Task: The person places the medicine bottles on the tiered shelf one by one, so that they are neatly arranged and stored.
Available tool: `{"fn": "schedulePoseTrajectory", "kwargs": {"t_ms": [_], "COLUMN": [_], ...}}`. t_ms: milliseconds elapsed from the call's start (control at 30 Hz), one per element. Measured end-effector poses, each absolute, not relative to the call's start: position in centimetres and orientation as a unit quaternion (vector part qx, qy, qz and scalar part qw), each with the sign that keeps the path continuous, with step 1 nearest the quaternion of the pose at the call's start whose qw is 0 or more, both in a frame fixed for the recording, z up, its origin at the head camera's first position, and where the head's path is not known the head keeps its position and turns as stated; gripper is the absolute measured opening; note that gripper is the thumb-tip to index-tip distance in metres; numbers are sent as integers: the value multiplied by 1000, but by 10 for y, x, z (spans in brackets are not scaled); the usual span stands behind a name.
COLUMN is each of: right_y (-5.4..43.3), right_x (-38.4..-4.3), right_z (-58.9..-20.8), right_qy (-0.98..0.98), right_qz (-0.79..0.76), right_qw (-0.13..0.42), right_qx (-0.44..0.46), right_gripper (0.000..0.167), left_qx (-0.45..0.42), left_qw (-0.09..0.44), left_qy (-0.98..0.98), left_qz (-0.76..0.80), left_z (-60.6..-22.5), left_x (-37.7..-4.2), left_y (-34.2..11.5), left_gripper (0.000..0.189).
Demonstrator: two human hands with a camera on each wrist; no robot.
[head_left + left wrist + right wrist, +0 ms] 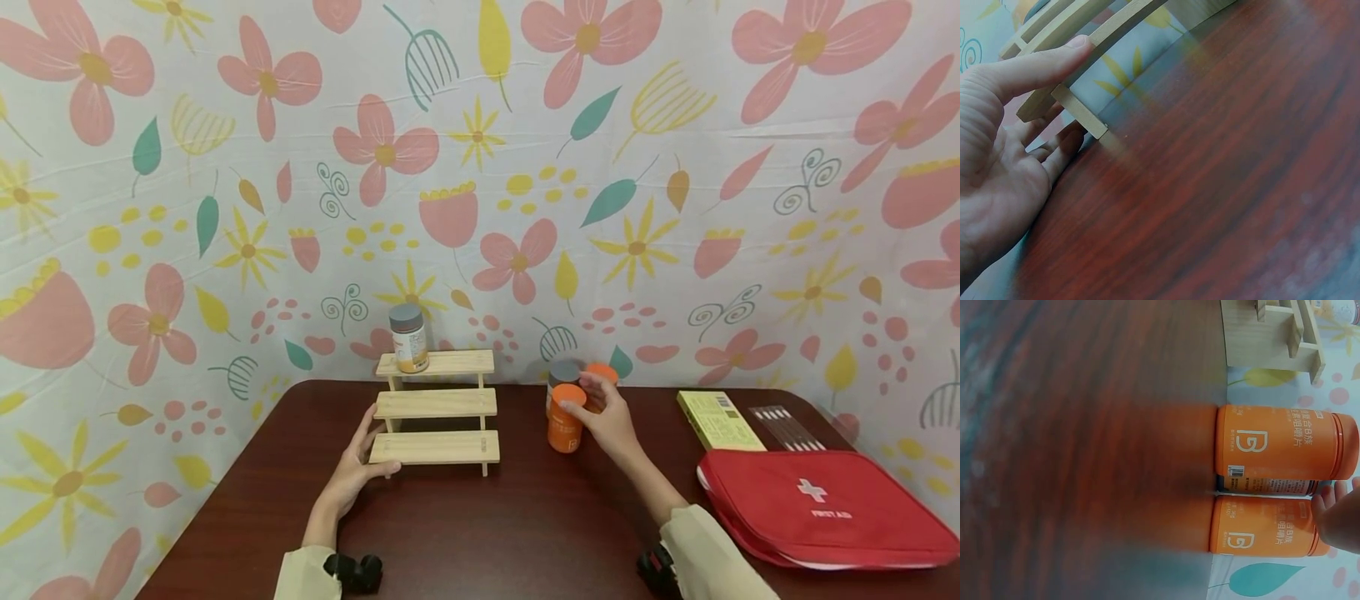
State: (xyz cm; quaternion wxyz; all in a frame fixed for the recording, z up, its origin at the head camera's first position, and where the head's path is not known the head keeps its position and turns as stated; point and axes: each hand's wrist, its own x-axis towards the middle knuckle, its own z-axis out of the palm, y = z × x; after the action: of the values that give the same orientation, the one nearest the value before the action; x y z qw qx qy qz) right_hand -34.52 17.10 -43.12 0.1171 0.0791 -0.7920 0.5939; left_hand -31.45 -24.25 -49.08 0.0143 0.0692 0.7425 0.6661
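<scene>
My left hand (352, 467) grips the left end of a three-tier wooden stand (437, 447), thumb (1054, 65) on the lowest step and fingers behind its leg. A white-and-yellow bottle with a grey lid (408, 340) stands on the top tier. Among a cluster of bottles on the table is my right hand (611, 421), fingers spread loosely. Its thumb overlaps the front orange bottle (564, 432) near the cap, and its fingertips are by the cap of the rear orange bottle (1260, 526). Another grey-lidded bottle (561, 375) is partly hidden behind the front one.
A red first aid pouch (832, 508) lies at the table's right side. Behind it are a yellow-green box (720, 421) and a clear packet of swabs (787, 427). A flower-patterned cloth (525, 167) hangs at the back edge of the dark wooden table (510, 533).
</scene>
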Motion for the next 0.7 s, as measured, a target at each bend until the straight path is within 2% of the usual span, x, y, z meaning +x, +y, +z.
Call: {"fn": "schedulePoseTrajectory", "kwargs": {"t_ms": [467,700], "right_y": [173,173], "right_x": [-348,-348], "right_z": [-439,-440], "right_qy": [-824,-833], "right_qz": [553,536], "right_qw": [98,106], "right_qx": [75,89], "right_gripper": [68,68], "left_qx": [68,68], "left_qw": [13,16], "left_qy": [745,746], "left_qz": [664,662], "left_z": [-492,-492], "left_x": [-314,-315], "left_y": [-243,-244], "left_gripper": [109,108]}}
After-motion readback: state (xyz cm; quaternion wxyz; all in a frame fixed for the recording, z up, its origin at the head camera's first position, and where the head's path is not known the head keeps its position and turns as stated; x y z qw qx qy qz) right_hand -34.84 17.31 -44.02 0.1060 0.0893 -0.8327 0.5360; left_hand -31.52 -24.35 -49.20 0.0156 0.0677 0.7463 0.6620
